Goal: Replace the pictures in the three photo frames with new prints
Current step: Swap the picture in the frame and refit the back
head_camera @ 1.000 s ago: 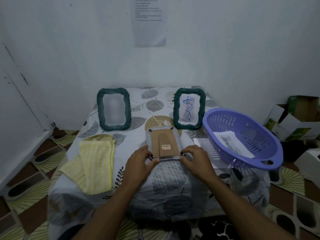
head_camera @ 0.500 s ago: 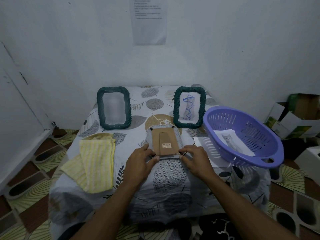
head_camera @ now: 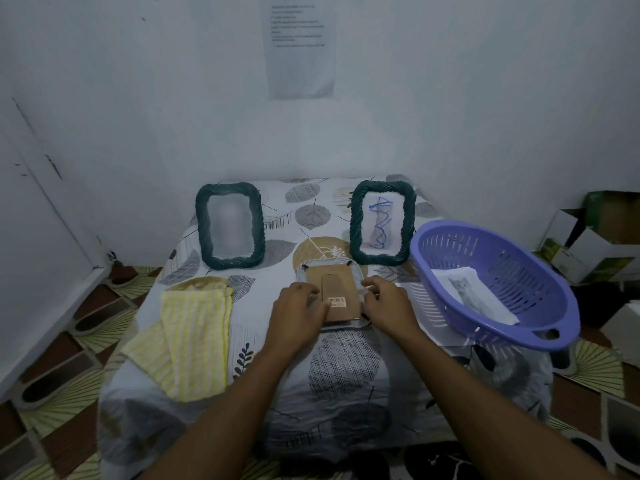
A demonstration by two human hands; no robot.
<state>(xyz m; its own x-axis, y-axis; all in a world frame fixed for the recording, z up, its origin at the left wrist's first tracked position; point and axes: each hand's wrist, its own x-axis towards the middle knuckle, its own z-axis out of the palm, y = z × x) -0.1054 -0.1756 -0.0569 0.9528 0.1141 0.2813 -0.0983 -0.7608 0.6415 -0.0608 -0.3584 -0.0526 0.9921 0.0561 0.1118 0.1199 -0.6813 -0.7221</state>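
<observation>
Face-down frame [head_camera: 337,292] lies at the middle of the surface [head_camera: 263,341], left hand [head_camera: 294,313] and right hand [head_camera: 389,306] each curled round a side edge; probably light, cardboard back stiff, glass fragile, best taken by the edges.

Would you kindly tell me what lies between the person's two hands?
In the head view, a face-down photo frame, brown backing up, lies between the left hand and right hand.

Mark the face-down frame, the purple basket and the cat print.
face-down frame [head_camera: 337,289]: head view, on its brown cardboard backing.
purple basket [head_camera: 512,271]: head view, on its slotted far inner wall.
cat print [head_camera: 462,288]: head view, on the cat's body.
</observation>
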